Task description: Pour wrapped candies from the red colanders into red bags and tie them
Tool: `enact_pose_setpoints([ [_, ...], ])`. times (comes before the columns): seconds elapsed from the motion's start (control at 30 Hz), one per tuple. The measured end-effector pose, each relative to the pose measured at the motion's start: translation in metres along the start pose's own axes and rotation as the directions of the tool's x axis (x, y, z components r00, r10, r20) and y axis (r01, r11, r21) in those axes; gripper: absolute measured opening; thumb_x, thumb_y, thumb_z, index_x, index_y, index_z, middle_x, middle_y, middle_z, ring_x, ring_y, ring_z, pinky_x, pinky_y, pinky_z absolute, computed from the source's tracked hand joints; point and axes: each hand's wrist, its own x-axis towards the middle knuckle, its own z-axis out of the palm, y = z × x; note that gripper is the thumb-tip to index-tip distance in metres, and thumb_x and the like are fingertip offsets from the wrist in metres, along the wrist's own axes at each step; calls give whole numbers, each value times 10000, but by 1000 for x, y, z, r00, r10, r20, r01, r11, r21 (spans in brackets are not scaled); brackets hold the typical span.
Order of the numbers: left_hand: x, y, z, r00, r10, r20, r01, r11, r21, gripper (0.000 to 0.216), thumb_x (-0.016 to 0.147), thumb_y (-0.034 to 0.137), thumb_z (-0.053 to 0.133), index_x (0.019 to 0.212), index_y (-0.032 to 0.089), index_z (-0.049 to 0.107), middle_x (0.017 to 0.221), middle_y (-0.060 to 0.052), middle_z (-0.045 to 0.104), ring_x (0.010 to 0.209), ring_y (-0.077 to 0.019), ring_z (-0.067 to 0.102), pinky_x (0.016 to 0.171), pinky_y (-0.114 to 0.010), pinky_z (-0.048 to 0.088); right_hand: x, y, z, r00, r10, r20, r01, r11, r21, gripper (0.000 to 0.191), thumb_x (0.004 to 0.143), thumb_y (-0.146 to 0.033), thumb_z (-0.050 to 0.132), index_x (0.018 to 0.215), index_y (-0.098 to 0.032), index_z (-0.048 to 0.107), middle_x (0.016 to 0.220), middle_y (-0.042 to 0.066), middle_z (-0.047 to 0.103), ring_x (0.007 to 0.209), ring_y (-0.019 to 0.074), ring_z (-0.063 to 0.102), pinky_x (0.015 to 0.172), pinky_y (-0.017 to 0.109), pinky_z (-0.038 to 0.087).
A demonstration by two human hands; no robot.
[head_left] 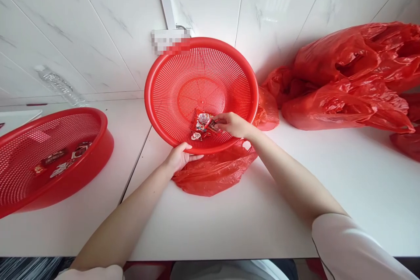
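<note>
A round red perforated basket (170, 83) leans tilted against the tiled wall at the middle of the white table. A few red-and-white wrapped sweets (201, 126) lie at its low front side. My right hand (231, 124) reaches inside the basket, fingers pinched on one small wrapped sweet (212, 127). My left hand (180, 157) grips the basket's near rim from below, fingers curled round it. A crumpled red plastic bag (213, 173) lies under the basket's front edge.
A second red basket (82, 157) with several wrapped sweets sits at the left. A heap of red plastic bags (354, 78) fills the right back. A clear plastic bottle (59, 85) lies by the wall at the left. The table's near edge runs along the bottom.
</note>
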Motion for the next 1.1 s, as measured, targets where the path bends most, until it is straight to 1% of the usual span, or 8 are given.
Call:
enact_pose_setpoints([
  [0.13, -1, 0, 1, 1000, 14, -2, -14, 1000, -8, 295, 778, 101, 457, 997, 64, 650, 1027, -140, 723, 922, -243, 695, 857, -427, 574, -3, 2, -11, 995, 22, 100, -52, 952, 301, 326, 844, -257, 594, 1154, -179, 657, 964, 35, 735, 837, 163, 680, 786, 290, 539],
  [0.37, -2, 0, 1, 999, 33, 27, -33, 999, -9, 304, 787, 113, 460, 1024, 67, 645, 1066, -145, 712, 964, -245, 684, 888, -435, 562, -10, -19, -10, 998, 45, 42, -56, 946, 320, 342, 832, -214, 609, 1169, -172, 640, 977, 51, 730, 884, 171, 676, 838, 320, 537],
  [0.43, -3, 1, 2, 999, 44, 30, -44, 999, -14, 339, 787, 106, 457, 1074, 74, 634, 1097, -142, 705, 994, -245, 676, 885, -432, 563, -15, -31, -11, 995, -3, 97, -27, 952, 305, 327, 844, -246, 607, 1159, -167, 644, 979, 52, 723, 875, 166, 671, 834, 317, 534],
  [0.57, -5, 2, 5, 997, 40, 65, -39, 999, -20, 401, 793, 111, 447, 1157, 82, 613, 1183, -140, 674, 1056, -249, 654, 901, -411, 556, -23, -48, -17, 940, -62, 336, 2, 984, 178, 347, 893, -394, 552, 1149, -191, 671, 1091, 45, 701, 988, 181, 647, 899, 325, 506],
  [0.73, -4, 1, 5, 998, 47, 30, -46, 999, -19, 357, 783, 100, 448, 1082, 70, 640, 1107, -143, 704, 992, -250, 675, 834, -400, 578, -16, -31, -9, 998, -58, -38, 48, 974, -221, 295, 956, -336, 444, 1082, -195, 671, 1046, 52, 706, 949, 178, 648, 896, 315, 473],
  [0.87, -2, -3, 3, 1000, 19, 18, -19, 1000, -14, 310, 773, 104, 456, 1007, 39, 648, 1021, -165, 720, 937, -245, 687, 813, -385, 582, -9, -11, 11, 999, -2, -48, -26, 814, -580, 279, 931, -217, 445, 1134, -158, 628, 1097, 134, 677, 987, 237, 639, 869, 369, 471],
  [0.97, 0, -5, 1, 1000, 28, 14, -28, 1000, -7, 283, 765, 102, 473, 982, 41, 644, 1006, -164, 721, 943, -249, 686, 854, -417, 568, -9, -3, 21, 999, 44, 0, -34, 764, -645, 308, 890, -219, 508, 1164, -136, 622, 1124, 182, 659, 1053, 309, 616, 910, 471, 441],
  [1.1, 1, -6, 0, 1000, 22, 15, -21, 1000, -16, 281, 766, 99, 468, 989, 48, 631, 1023, -157, 719, 941, -250, 685, 856, -433, 568, -10, -4, 13, 979, -19, 204, 132, 822, -553, 295, 863, -166, 531, 1127, -192, 660, 1106, 88, 687, 1023, 216, 631, 908, 333, 461],
])
